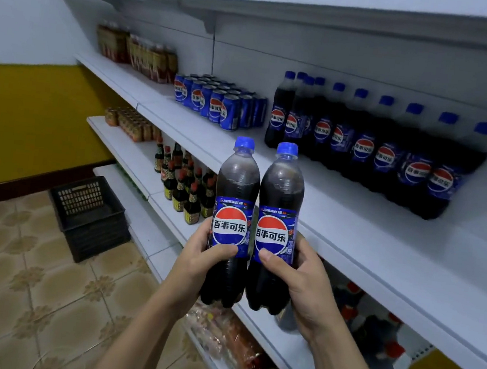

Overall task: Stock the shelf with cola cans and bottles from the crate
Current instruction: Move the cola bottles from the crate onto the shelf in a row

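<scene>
- Step in hand: carry-to-shelf. Two cola bottles are in the air and not yet set down.
- Left hand [198, 257] grips the left bottle [236, 195] at label height. Its fingers [223, 250] are curled round the body, thumb across the front.
- Right hand [304, 281] grips the right bottle [279, 200] the same way, thumb on the label.
- Both bottles are upright with blue caps on, side by side. I cannot tell whether they touch. They hang just near of the shelf [337, 224] edge.
- On the shelf, the bottle row [390, 151] stands to the right and the cans [217, 103] are blocked up to the left. A bare strip runs along the near side.
- The crate [88, 216] sits on the floor [30, 282] far left, well apart from the hands. No stock shows in the part of it that is visible.
- Judgement: this looks like late stocking.
- Next move calls for lifting the bases over the shelf lip, reaching forward and right, and setting both upright near the row, labels out.
- Release each bottle only once it is seated. Watch for nudging the standing row.
</scene>
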The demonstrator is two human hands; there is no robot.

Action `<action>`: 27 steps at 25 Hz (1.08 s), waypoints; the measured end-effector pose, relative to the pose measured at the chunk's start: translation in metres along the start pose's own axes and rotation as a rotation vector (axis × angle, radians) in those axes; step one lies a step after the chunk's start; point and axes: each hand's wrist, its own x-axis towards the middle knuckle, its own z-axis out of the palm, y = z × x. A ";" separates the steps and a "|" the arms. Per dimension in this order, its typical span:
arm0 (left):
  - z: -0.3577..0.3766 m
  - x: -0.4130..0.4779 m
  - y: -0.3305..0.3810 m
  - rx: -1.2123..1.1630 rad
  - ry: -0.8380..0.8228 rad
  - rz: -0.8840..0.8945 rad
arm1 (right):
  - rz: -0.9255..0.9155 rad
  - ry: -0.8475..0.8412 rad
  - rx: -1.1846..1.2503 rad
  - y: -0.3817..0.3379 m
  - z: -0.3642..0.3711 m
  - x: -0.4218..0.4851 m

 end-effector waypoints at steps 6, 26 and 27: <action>-0.009 0.080 0.012 0.108 -0.035 0.034 | -0.072 0.135 -0.059 -0.011 0.000 0.059; -0.027 0.396 -0.001 0.508 -0.475 0.256 | -0.108 0.838 -0.311 -0.014 -0.020 0.282; -0.023 0.402 -0.002 0.526 -0.492 0.271 | -0.105 0.852 -0.311 -0.014 -0.023 0.285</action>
